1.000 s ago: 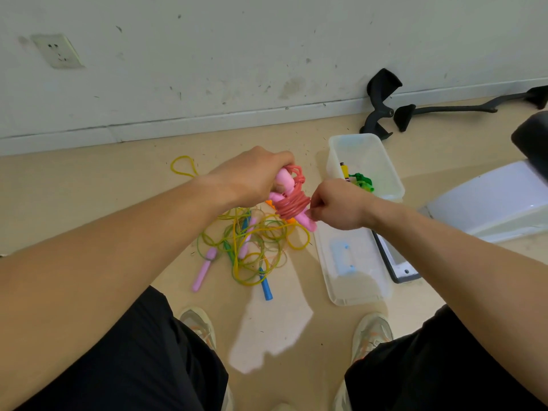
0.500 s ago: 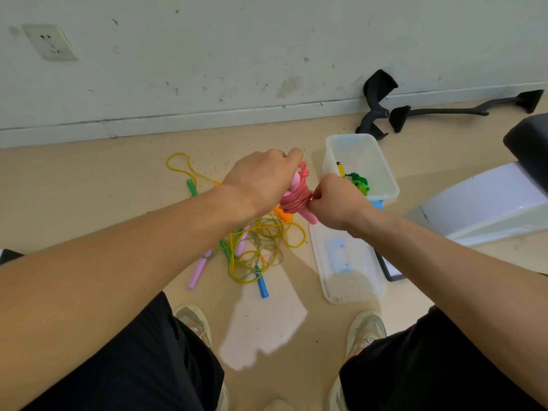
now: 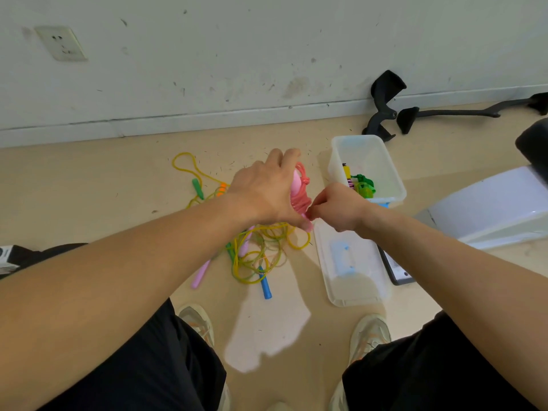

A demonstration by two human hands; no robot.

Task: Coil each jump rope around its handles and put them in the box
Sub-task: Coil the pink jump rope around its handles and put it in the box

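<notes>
My left hand (image 3: 267, 188) grips the pink handles of a red jump rope (image 3: 301, 191), its cord wound round them in a bundle held above the floor. My right hand (image 3: 338, 207) pinches the cord at the bundle's lower end. A clear plastic box (image 3: 385, 170) stands on the floor to the right with a coiled green rope (image 3: 363, 185) inside. Below my hands lies a tangle of yellow rope (image 3: 261, 250) with pink, blue, green and orange handles.
The box's clear lid (image 3: 350, 262) lies on the floor in front of the box, beside a dark tablet (image 3: 396, 271). A white and black machine (image 3: 498, 209) is at the right. Black parts (image 3: 385, 105) lie by the wall. My shoes are at the bottom.
Both hands with the red bundle have stayed near the box; my left hand has turned over the handles, and my right hand has shifted to the bundle's lower end.
</notes>
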